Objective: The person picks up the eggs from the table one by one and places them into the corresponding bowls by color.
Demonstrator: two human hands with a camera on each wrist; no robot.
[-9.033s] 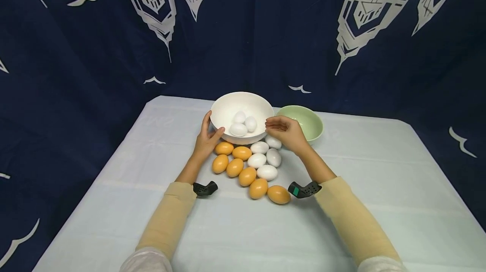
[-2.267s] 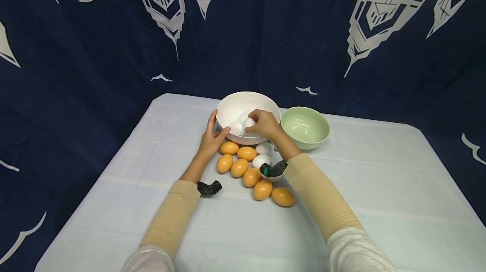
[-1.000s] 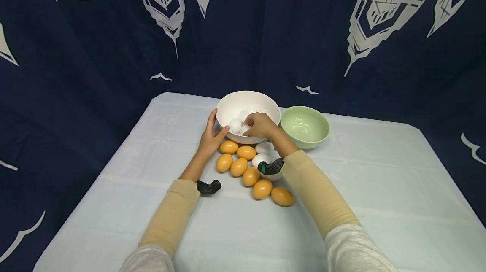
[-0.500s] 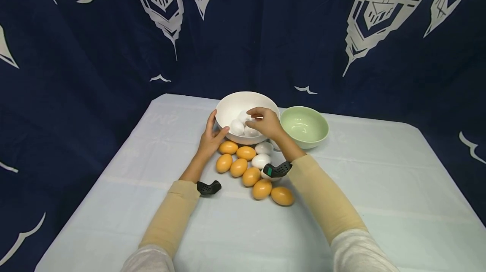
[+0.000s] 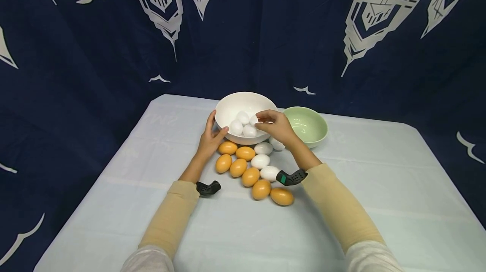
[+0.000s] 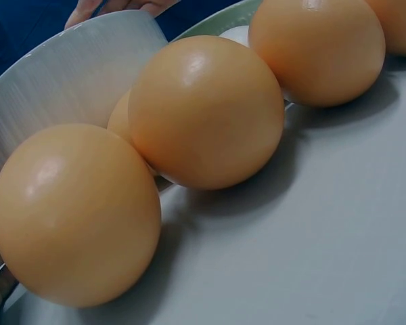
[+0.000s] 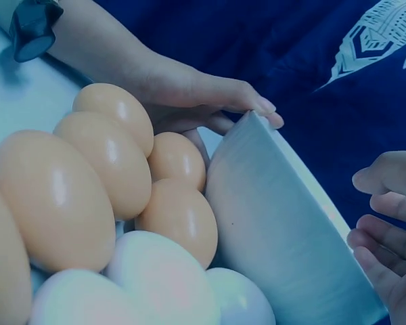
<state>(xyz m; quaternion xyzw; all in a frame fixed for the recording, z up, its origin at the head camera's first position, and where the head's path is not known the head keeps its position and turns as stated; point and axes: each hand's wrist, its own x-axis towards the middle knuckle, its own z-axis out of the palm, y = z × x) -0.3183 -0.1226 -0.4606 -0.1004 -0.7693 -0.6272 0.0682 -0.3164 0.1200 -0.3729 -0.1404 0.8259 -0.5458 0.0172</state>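
Observation:
My left hand (image 5: 209, 142) holds the near-left side of a white bowl (image 5: 247, 101), its thumb on the rim and fingers against the outer wall. Several white eggs (image 5: 236, 127) lie together in the bowl. Over the bowl's right rim hovers my right hand (image 5: 280, 127), fingers loosely bent and holding nothing; it partly covers one of those eggs. In the right wrist view, the fingers (image 7: 382, 237) of that hand stand apart beside the bowl's rim (image 7: 311, 169).
In front of the bowl, brown eggs (image 5: 250, 177) and white eggs (image 5: 260, 161) sit close together on the white-covered table (image 5: 228, 230). A green bowl (image 5: 305, 126) stands right of the white one, partly behind my right hand. A dark blue patterned cloth (image 5: 228, 52) hangs behind.
My right hand has put one more white egg from the group into the white bowl, let go of it, and drawn back up and right. The left hand keeps its hold on the bowl.

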